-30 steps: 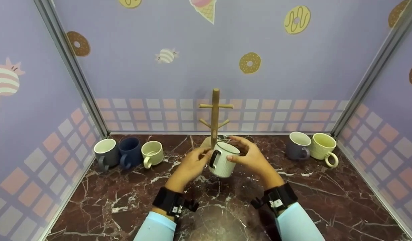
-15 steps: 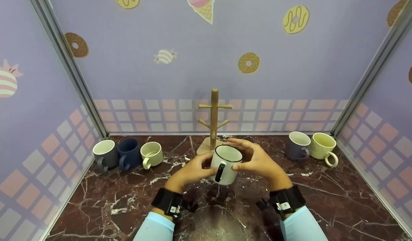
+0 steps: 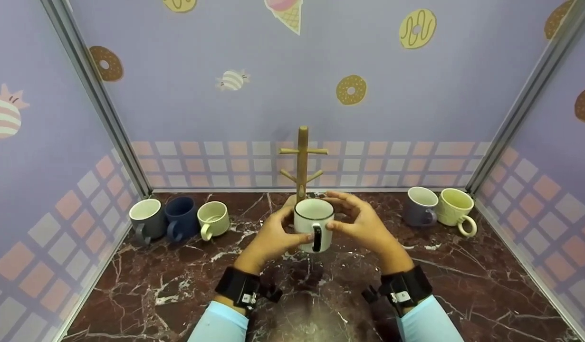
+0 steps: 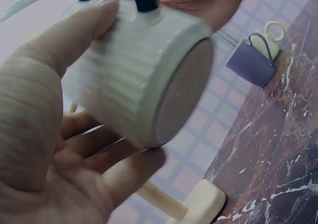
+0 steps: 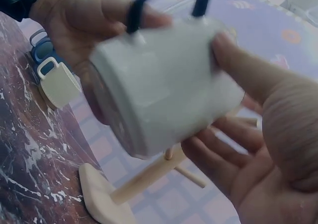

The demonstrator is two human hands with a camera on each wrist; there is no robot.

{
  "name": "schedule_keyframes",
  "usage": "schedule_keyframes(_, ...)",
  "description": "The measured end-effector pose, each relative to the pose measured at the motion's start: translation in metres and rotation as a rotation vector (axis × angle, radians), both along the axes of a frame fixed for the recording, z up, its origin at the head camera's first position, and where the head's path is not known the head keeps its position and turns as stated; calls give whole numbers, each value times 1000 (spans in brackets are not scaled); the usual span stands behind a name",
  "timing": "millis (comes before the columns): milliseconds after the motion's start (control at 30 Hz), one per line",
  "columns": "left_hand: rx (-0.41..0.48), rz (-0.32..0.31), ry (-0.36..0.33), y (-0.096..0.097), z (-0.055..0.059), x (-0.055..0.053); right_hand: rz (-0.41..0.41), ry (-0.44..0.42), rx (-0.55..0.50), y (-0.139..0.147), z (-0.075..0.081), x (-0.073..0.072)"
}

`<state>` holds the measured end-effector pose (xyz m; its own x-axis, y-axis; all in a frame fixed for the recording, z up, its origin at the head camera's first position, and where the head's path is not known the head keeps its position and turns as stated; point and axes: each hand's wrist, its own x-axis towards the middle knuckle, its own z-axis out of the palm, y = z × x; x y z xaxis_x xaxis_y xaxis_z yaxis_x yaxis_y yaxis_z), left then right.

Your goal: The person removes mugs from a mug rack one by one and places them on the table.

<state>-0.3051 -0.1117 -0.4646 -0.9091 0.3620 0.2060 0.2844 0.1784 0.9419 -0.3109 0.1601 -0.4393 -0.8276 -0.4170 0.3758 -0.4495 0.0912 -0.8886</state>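
Note:
A white ribbed mug (image 3: 305,224) with a dark rim and a black handle (image 3: 317,238) is held up off the table between both hands. My left hand (image 3: 274,235) holds its left side, thumb in front beside the handle and fingers behind. My right hand (image 3: 363,228) holds the right side, its thumb on the front near the rim. The handle faces my body in the head view. In the left wrist view the underside of the mug (image 4: 186,92) shows. Right behind the mug stands a wooden mug tree (image 3: 302,164) with bare pegs, its base partly hidden.
At the left stand a dark grey mug (image 3: 152,221), a navy mug (image 3: 182,218) and a pale green mug (image 3: 214,219). A grey-purple mug (image 3: 419,209) and a yellow mug (image 3: 455,209) stand at the right. Patterned walls (image 3: 254,109) enclose the marble-look table (image 3: 178,285).
The mug has turned between the hands, so its handle has come round from the left side to the front. It is more upright, and the left thumb has shifted onto its front.

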Motion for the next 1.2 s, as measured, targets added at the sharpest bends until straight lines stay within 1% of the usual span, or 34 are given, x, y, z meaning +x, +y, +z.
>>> schedule_keyframes(67, -4, 99, 40, 4, 1, 1, -130, 2, 28, -7, 4, 2)
schedule_keyframes(133, -6, 204, 84, 9, 2, 2, -241, -6, 27, -14, 8, 5)
schedule_keyframes(200, 0, 313, 137, 15, 2, 3, -315, -28, 10, -20, 11, 9)
schedule_keyframes(233, 9, 361, 161, 17, 2, 4, -335, -44, -5, -23, 13, 12)
schedule_keyframes(300, 19, 449, 212, 21, 3, 5, -332, -71, -27, -26, 16, 16)
schedule_keyframes(367, 21, 514, 258, 24, 3, 5, -288, -93, -34, -29, 19, 21)
schedule_keyframes(467, 25, 573, 296, 27, 1, 6, -222, -128, -32, -32, 22, 26)
schedule_keyframes(533, 17, 604, 316, 27, 0, 6, -196, -148, -24, -35, 23, 27)
schedule_keyframes(633, 15, 623, 341, 27, -1, 6, -168, -174, -8, -39, 23, 27)
schedule_keyframes(733, 4, 620, 362, 28, -2, 7, -152, -195, 3, -42, 21, 26)
schedule_keyframes(867, -19, 607, 377, 30, -3, 8, -154, -234, -28, -45, 21, 27)
schedule_keyframes(933, -28, 596, 385, 30, -2, 8, -170, -251, -59, -44, 22, 27)
schedule_keyframes(1033, -33, 554, 389, 30, 0, 9, -211, -277, -118, -38, 25, 25)
schedule_keyframes(1133, -81, 514, 385, 31, 1, 9, -286, -296, -183, -27, 27, 22)
schedule_keyframes(1200, -139, 492, 374, 31, 2, 11, -338, -306, -219, -17, 27, 19)
